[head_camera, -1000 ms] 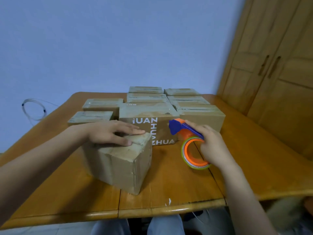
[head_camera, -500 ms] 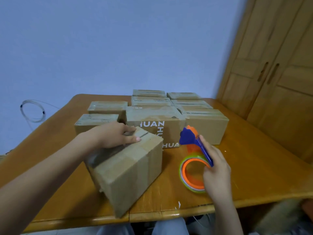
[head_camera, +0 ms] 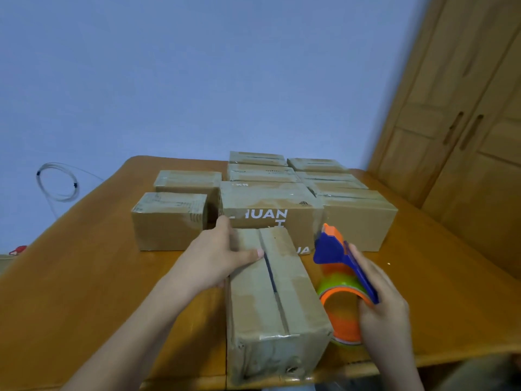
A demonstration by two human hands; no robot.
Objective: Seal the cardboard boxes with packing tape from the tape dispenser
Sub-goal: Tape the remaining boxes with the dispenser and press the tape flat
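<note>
Table (head_camera: 84, 277) edge hidden beneath unsealed box (head_camera: 270, 306).

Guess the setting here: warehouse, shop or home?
Probably a room at home used for small-scale packing, not a warehouse: a varnished wooden table holding brown cardboard boxes, a panelled wooden wardrobe beside a plain blue wall, and an orange-and-blue handheld tape dispenser.

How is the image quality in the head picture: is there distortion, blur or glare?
Head view: wide-angle distortion leans the wooden wardrobe doors and curves the wooden table edge; light is soft and even; glossy tape on the near brown cardboard box gives faint sheen; the orange and blue tape dispenser looks reasonably sharp, corners softer.
</note>
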